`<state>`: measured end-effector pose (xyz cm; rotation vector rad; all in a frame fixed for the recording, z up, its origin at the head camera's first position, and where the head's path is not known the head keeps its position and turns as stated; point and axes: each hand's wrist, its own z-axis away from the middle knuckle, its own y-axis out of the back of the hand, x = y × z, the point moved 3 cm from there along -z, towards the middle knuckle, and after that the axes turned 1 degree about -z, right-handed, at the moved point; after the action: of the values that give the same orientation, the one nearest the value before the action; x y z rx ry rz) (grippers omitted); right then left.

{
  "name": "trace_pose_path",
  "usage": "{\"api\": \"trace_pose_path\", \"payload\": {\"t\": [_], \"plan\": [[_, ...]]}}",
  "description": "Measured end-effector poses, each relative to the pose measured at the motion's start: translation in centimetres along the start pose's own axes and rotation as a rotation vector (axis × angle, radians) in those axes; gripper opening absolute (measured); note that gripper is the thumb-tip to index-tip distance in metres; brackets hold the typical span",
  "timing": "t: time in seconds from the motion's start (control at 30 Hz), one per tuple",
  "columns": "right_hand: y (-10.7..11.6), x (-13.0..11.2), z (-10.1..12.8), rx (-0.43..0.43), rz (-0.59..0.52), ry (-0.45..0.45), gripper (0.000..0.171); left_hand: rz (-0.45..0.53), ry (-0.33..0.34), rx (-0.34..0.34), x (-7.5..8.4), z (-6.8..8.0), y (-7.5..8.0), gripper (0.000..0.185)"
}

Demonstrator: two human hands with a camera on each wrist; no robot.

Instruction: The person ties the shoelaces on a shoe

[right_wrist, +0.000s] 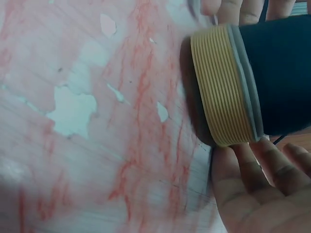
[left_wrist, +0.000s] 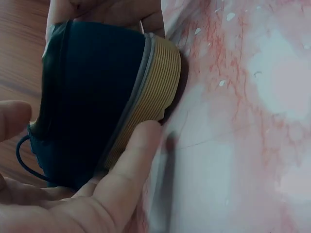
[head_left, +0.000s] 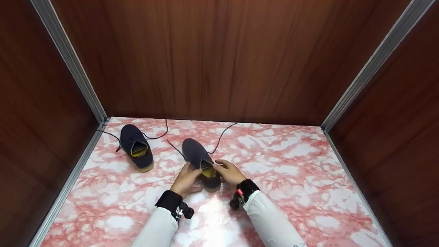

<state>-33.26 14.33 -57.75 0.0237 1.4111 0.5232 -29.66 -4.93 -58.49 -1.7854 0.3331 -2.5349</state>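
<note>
Hands: left hand and right hand cup the near shoe from either side at its heel end, fingers curled round its upper; the right fingertips seem to pinch at the collar.
Left wrist view: thumb lies along the ribbed tan sole, palm under the dark upper.
Right wrist view: fingers sit beneath the heel, sole edge against the table.
Near shoe: resting on the pink marbled table, toe pointing away, laces loose and trailing toward the back wall.
Step in hand, as judged: steadying the shoe at the opening; a next move likely needs one hand freed to reach the laces.
Shoe opening: yellow lining shows; nothing seen inside.
Far shoe: well apart to the left, untied, opening likewise bare.
Surround: wooden walls.
</note>
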Motion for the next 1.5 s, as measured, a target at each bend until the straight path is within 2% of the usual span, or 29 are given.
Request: {"api": "trace_pose_path", "payload": {"t": [0.3, 0.6, 0.8, 1.0, 1.17, 1.5], "plan": [[1.0, 0.4, 1.5, 0.022, -0.033, -0.011, 0.051, -0.033, -0.060, -0.052, 0.1, 0.0, -1.5, 0.078], [2.1, 1.6, 4.3, 0.043, -0.066, -0.010, 0.052, -0.043, -0.031, -0.143, -0.9, 0.4, -2.8, 0.074], [2.3, 2.7, 6.3, 0.051, -0.219, -0.066, 0.049, -0.080, -0.011, -0.245, -1.3, 0.8, -3.6, 0.072], [2.0, 3.1, 8.0, 0.065, -0.261, -0.061, 0.047, -0.169, -0.025, -0.337, -1.3, 1.6, -3.8, 0.069], [1.4, 3.3, 9.3, 0.059, -0.258, -0.066, 0.046, -0.220, -0.006, -0.355, -1.6, 2.5, -3.4, 0.067], [1.1, 3.7, 10.3, 0.081, -0.236, -0.059, 0.045, -0.199, 0.017, -0.376, -2.4, 3.3, -3.4, 0.068]]}}
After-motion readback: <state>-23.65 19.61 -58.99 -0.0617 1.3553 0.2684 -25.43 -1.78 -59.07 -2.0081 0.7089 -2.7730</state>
